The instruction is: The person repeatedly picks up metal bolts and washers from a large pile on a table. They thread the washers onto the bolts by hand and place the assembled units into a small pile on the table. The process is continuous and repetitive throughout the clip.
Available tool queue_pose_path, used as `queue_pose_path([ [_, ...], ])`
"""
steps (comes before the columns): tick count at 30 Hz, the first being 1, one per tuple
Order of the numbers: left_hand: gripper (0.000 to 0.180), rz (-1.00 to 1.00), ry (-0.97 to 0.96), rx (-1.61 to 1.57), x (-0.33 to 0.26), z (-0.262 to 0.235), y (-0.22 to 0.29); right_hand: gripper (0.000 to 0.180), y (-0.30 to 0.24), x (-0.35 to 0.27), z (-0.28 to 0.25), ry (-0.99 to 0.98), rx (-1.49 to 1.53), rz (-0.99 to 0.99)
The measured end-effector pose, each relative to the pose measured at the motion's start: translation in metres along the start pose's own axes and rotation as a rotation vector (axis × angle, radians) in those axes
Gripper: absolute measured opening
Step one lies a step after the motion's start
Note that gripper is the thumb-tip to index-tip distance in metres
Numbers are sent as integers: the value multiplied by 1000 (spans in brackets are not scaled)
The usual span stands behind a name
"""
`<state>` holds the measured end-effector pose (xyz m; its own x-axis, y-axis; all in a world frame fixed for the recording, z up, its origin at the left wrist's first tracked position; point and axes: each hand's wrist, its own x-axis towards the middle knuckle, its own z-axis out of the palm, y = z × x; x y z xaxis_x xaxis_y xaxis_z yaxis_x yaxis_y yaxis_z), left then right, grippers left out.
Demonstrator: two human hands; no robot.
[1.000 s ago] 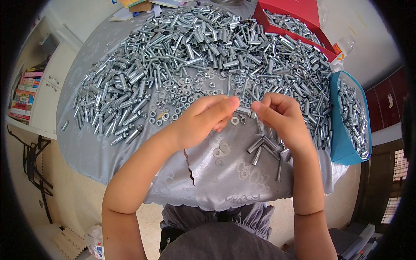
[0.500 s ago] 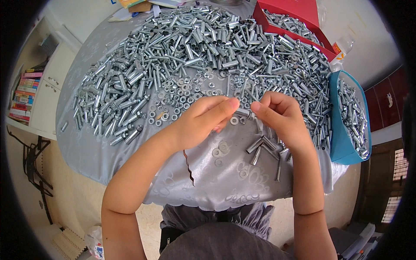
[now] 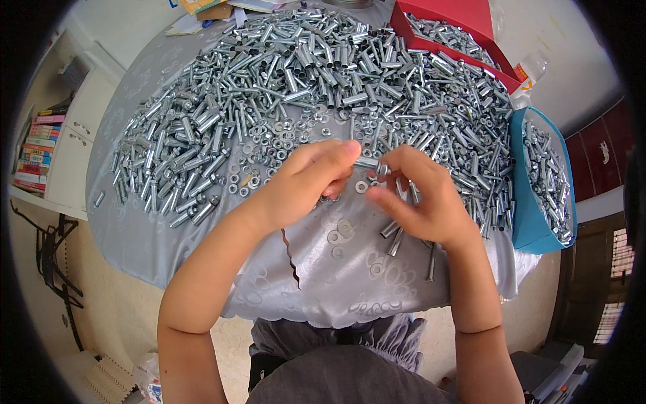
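Observation:
My left hand (image 3: 306,178) is closed around a metal sleeve anchor bolt (image 3: 367,163), whose nut end sticks out past my thumb toward the right. The rest of the bolt is hidden in my fingers. At that nut end is my right hand (image 3: 424,192), its thumb and forefinger parted. The forefinger is close to the nut; whether it touches cannot be told. Under my right hand lie several loose sleeves and bolts (image 3: 431,262). Flat washers (image 3: 336,237) lie on the grey tablecloth (image 3: 316,296) in front of me.
A wide heap of sleeves and bolts (image 3: 323,60) covers the table's far side. Assembled anchors (image 3: 168,155) are piled at left, nuts and washers (image 3: 286,138) in the middle. A red box (image 3: 464,47) and a teal bin (image 3: 545,215), both with metal parts, stand at right.
Both hands have shifted slightly left with the bolt. My right thumb and forefinger, pinched together near its end before, have come apart and the thumb has dropped lower.

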<state>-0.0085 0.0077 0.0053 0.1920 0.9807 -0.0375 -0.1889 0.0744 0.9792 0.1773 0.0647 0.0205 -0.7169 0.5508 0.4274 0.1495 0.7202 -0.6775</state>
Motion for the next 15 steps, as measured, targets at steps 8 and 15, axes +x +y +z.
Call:
queue_pose_path([
  [8,40,-2,-43,187,-2,-2,0,23,1,-2,-2,-121,157,195],
  [15,38,86,2,238,-7,5,6,32,0,-3,-3,-140,357,262],
])
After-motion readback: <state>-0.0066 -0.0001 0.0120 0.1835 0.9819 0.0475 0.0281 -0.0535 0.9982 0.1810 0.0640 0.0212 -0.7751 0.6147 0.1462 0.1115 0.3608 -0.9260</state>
